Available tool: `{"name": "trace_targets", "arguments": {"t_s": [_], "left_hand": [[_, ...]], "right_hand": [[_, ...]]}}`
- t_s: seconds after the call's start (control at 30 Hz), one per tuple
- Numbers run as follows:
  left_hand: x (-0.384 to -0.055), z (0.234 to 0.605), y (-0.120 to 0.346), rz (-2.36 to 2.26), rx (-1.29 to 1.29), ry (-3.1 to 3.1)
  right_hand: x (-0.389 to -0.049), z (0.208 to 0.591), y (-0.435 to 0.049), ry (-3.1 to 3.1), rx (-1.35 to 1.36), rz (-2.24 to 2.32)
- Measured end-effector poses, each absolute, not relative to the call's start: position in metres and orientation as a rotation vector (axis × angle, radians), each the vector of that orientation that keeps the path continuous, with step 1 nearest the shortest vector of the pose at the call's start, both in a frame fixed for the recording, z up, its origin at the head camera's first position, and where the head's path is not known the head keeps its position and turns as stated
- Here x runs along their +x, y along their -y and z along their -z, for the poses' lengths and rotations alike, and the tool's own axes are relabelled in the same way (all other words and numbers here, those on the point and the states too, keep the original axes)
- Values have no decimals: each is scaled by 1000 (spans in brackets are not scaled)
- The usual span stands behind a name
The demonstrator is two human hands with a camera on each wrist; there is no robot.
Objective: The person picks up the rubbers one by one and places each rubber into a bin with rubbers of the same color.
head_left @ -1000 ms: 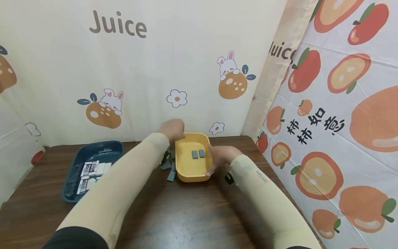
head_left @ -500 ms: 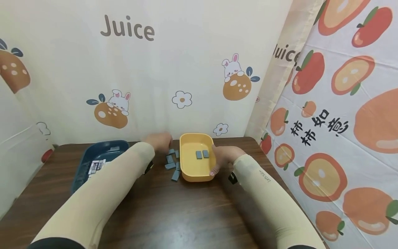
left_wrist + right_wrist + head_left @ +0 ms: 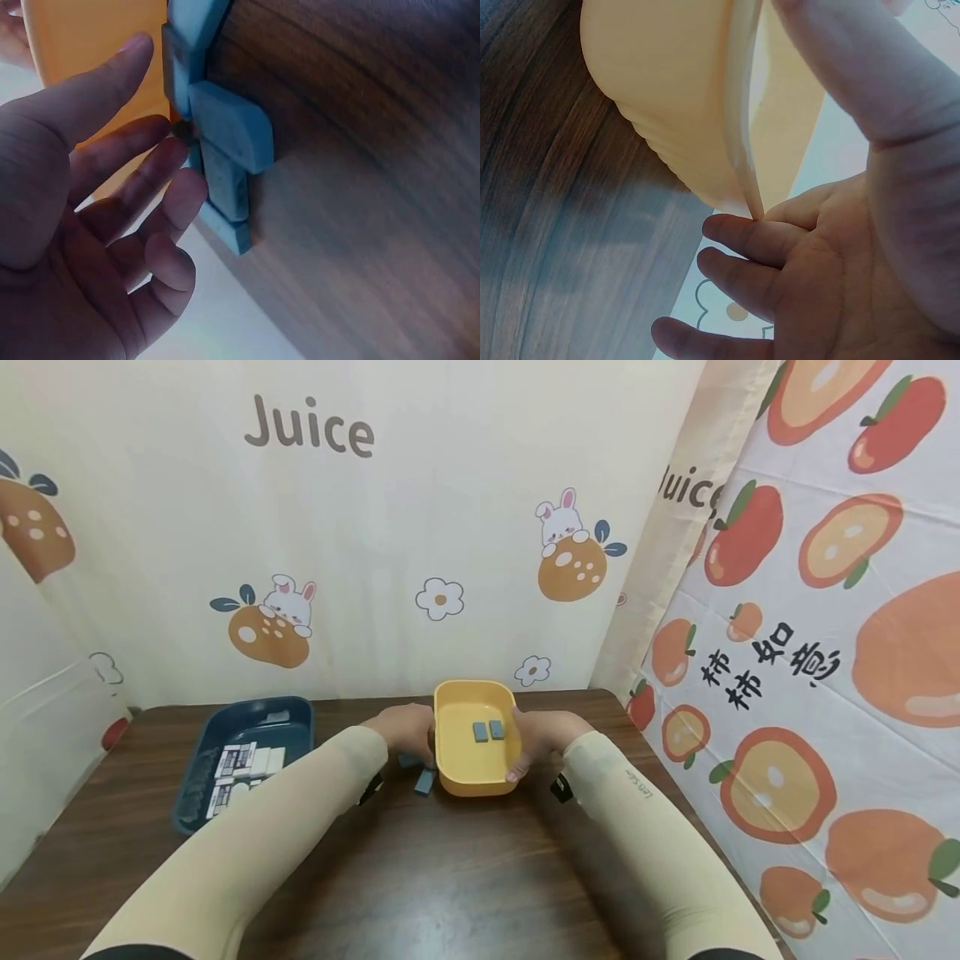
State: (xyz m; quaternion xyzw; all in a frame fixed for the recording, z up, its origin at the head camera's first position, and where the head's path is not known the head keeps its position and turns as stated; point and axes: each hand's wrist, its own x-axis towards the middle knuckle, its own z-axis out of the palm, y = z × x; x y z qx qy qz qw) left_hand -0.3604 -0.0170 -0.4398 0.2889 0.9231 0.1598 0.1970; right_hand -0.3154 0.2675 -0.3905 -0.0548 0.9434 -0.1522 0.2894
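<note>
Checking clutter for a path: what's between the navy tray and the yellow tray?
Head view: the left hand, its sleeve and blue-grey blocks close beside the yellow tray; next to the navy tray, a bare strip of table.

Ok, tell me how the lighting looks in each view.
Head view: pale glare on the tabletop; left wrist view: dim, the left hand shaded, blocks bluer than in the head view; right wrist view: bluish sheen across the tabletop.

Cream sleeves point(image 3: 630, 827), small lettering point(image 3: 639, 784), bare hands point(image 3: 405, 727)
</note>
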Motion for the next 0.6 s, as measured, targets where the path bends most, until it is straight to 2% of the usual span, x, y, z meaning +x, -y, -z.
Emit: {"name": "trace_targets", "arguments": {"t_s": [0.4,0.6], "left_hand": [[-364,456,18,-610,755,-2522],[-369,458,17,-543,726,-2572]], "right_hand": [[-316,388,-267,-2514,-157,400],[-317,389,-266,-2515,-134,378]]}}
